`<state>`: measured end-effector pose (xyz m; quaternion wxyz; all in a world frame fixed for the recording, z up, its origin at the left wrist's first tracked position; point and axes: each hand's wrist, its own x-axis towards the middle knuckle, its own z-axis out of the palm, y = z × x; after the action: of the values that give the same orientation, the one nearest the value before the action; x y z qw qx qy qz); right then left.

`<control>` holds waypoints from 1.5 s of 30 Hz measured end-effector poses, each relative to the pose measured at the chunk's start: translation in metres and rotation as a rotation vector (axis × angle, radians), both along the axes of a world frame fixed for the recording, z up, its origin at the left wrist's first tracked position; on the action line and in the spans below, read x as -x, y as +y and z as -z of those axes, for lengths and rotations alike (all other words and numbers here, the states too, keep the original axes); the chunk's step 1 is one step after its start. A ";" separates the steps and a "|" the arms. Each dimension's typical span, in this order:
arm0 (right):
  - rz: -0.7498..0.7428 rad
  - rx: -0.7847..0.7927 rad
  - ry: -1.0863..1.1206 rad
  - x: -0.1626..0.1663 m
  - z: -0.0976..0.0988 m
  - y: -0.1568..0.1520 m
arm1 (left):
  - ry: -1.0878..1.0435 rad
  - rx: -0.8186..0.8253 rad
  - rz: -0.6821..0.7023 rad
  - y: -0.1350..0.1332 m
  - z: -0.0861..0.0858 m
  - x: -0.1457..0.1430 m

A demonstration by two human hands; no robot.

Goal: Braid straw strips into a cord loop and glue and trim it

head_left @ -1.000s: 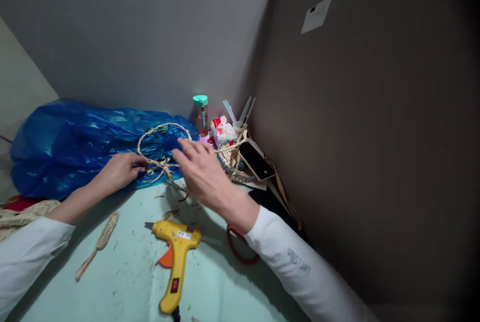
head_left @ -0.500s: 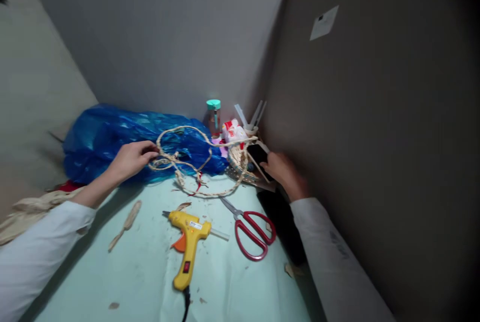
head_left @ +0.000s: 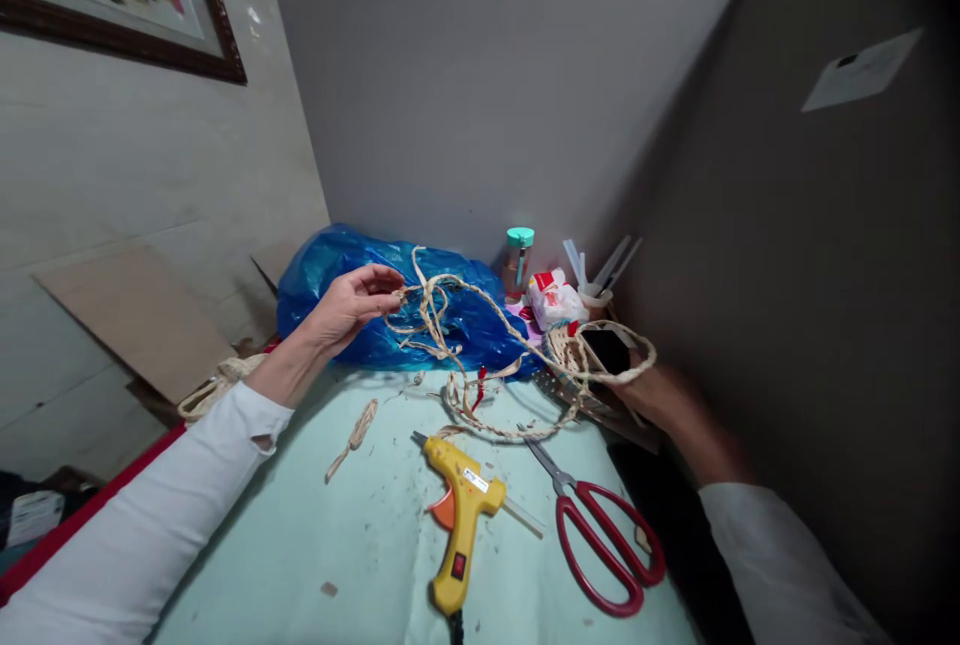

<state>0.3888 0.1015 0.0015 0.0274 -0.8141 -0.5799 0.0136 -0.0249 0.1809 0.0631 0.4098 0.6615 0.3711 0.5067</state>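
Note:
My left hand (head_left: 349, 305) is raised in front of the blue plastic bag (head_left: 330, 270) and pinches a braided straw rope (head_left: 480, 325), which hangs in loops down to the table. My right hand (head_left: 660, 395) reaches to the right, by the small woven basket (head_left: 570, 355) and the dark phone (head_left: 606, 350); it is blurred and its fingers appear to hold the rope's far loop or the phone, I cannot tell which. A yellow glue gun (head_left: 459, 515) and red-handled scissors (head_left: 600, 530) lie on the pale green table (head_left: 300, 545) below my hands.
A teal-capped bottle (head_left: 517, 260), a red-and-white packet (head_left: 553, 300) and a cup of sticks (head_left: 600, 275) stand in the back corner. A short braided piece (head_left: 352, 437) lies on the table. Grey partition boards close off the back and right. Cardboard (head_left: 135, 315) leans at the left.
My left hand has lifted the rope off the table. My right hand went from over the rope to the basket and phone at the right. The camera tilted up and left.

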 end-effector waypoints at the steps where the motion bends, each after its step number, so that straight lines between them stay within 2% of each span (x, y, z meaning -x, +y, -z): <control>1: 0.002 -0.010 0.007 -0.001 0.001 0.002 | 0.003 -0.010 -0.001 0.000 0.000 0.000; 5: -0.011 -0.024 0.025 -0.004 0.002 0.006 | 0.083 -0.087 -0.070 0.004 0.000 0.001; 10: -0.057 -0.015 0.004 0.000 -0.005 0.002 | 0.191 -0.243 -0.319 0.013 -0.005 0.006; 14: -0.117 -0.114 -0.031 0.007 -0.018 -0.008 | 0.110 -0.304 -0.518 0.016 -0.019 0.016; 17: -0.130 -0.244 -0.059 0.016 -0.035 -0.017 | -0.035 -0.280 -0.568 0.014 -0.030 0.023; 19: -0.100 -0.355 -0.083 0.026 -0.049 -0.023 | -0.129 -0.239 -0.509 0.009 -0.034 0.024; 23: -0.101 -0.547 -0.101 0.061 -0.074 -0.034 | -0.230 -0.124 -0.278 -0.008 -0.032 0.017; 25: -0.183 -0.601 -0.071 0.090 -0.081 -0.038 | -0.252 -0.076 -0.165 -0.018 -0.028 0.010; 28: -0.418 -0.599 0.056 0.140 -0.082 -0.041 | -0.262 -0.025 -0.015 -0.033 -0.021 -0.005; 30: -0.612 -0.626 0.336 0.171 -0.079 -0.039 | -0.250 0.001 0.063 -0.044 -0.017 -0.015; 32: -0.657 -0.570 0.468 0.194 -0.075 -0.036 | -0.233 0.022 0.106 -0.053 -0.015 -0.024; 34: -0.662 -0.541 0.506 0.206 -0.073 -0.034 | -0.217 0.033 0.122 -0.061 -0.014 -0.029; 38: -0.556 -0.644 0.510 0.195 -0.074 -0.033 | -0.197 0.033 0.093 -0.073 -0.012 -0.025; 42: -0.316 -0.778 0.428 0.147 -0.082 -0.026 | -0.176 0.026 0.072 -0.084 -0.008 -0.015; 45: -0.157 -0.775 0.242 0.113 -0.084 -0.027 | -0.159 -0.012 0.073 -0.095 -0.006 -0.011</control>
<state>0.2757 0.0749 0.0851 0.3987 -0.6895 -0.5949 -0.1082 -0.0136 0.0863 0.0693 0.4522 0.6349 0.3097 0.5446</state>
